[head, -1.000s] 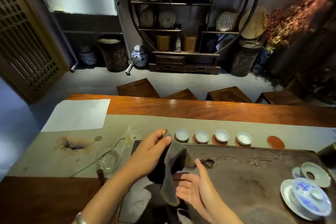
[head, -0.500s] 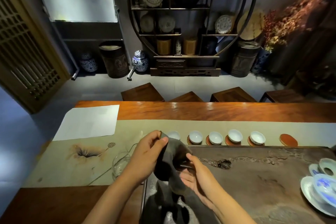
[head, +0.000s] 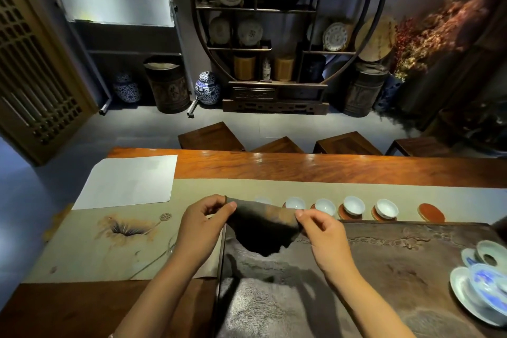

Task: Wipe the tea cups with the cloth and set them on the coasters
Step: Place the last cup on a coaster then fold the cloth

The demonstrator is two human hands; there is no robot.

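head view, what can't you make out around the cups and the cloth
- Leftmost cup, head view: mostly hidden behind the cloth; its coaster cannot be seen.
- Cloth's lower part: dark against the dark tea tray, outline unclear.
- Lidded bowl set: cut off by the right edge.
- Glass vessel: largely hidden by the left hand.

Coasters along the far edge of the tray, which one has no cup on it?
The coaster at the far right end of the row. It lies bare, while each of the others carries a white tea cup.
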